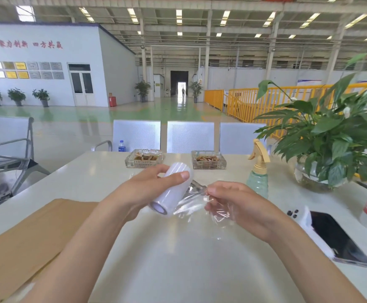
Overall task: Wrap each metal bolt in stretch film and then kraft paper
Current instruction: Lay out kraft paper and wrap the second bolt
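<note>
Stretch film roll [172, 189] held above the tabletop [178, 248] — left hand [149, 189] gripping it, right hand [232, 204] pinching the pulled-out clear film [191, 204], kraft paper [25, 237] lying left — bolt partly visible behind film.

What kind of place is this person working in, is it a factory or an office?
Most likely a factory or warehouse hall, at a rest-area table. A high steel-truss roof with skylights, a glossy green painted floor, and yellow safety railings all point that way. The person is unrolling a stretch film roll at a white table.
</note>
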